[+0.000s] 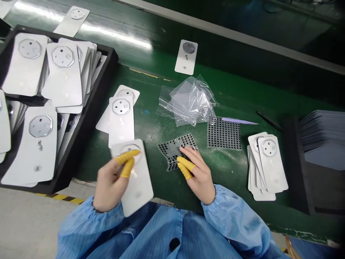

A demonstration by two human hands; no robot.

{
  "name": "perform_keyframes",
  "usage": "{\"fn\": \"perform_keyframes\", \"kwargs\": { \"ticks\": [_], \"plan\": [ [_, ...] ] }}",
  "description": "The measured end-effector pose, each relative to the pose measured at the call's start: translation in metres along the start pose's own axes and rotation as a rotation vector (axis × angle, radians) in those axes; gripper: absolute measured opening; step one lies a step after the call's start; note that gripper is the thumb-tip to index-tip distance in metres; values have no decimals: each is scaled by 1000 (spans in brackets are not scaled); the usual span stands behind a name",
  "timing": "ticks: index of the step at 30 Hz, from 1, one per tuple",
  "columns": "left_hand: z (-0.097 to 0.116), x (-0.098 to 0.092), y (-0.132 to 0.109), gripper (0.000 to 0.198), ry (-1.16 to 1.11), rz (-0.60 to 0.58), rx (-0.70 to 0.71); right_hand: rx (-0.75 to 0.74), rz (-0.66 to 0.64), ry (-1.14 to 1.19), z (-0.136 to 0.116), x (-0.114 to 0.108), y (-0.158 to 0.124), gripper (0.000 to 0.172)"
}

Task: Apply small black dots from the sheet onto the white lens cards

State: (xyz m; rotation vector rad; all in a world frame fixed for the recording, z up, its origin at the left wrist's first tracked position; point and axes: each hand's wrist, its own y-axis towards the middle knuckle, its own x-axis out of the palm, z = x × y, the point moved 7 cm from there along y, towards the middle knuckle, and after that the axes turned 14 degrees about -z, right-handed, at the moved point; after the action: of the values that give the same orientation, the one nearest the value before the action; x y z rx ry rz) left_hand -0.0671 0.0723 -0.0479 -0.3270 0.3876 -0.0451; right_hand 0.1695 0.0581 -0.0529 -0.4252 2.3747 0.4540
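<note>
My left hand (114,180), with yellow finger cots on two fingers, is closed in a pinch over a white panel (138,187). The fingertips are at the panel's octagonal end; anything tiny between them is too blurred to make out. That panel lies tilted near the front edge of the table, overlapping another white panel (121,126). My right hand (198,174), also with two yellow finger cots, pinches a clear sheet of small black dots (171,147). This sheet is bent and wavy, with one bare finger resting on it.
A black tray (93,104) of white panels stands left. Crumpled clear plastic bags (192,100), another dot sheet (223,135) and purple tweezers (239,121) lie beyond my hands. At right are stacked panels (273,169) and a dark box (299,172). One panel (185,59) lies at the back.
</note>
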Motion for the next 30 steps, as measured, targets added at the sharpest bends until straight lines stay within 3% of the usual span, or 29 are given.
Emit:
{"fn": "perform_keyframes", "kwargs": {
  "ticks": [3,7,11,16,19,22,24,27,30],
  "plan": [
    [-2,45,1,41,-179,-301,-75,-50,12,33,-8,-9,-2,37],
    [9,69,4,32,-302,-300,-63,-99,-151,58,-21,-8,0,38],
    [14,75,4,23,-257,-345,20,-133,-89,103,-28,-15,15,27],
    [19,79,5,19,-23,-388,225,-280,-110,-152,-35,-7,27,17],
    [19,83,8,16,15,-408,259,-308,-70,-196,-30,-2,22,19],
    [19,86,10,17,30,-421,253,-247,-32,-77,-20,2,19,25],
    [19,86,11,18,28,-432,241,-119,-12,55,-7,5,22,21],
    [13,76,17,19,15,-440,215,29,38,143,7,5,24,15],
    [6,47,20,35,-81,-358,162,3,41,88,5,1,24,16]
  ]
}}
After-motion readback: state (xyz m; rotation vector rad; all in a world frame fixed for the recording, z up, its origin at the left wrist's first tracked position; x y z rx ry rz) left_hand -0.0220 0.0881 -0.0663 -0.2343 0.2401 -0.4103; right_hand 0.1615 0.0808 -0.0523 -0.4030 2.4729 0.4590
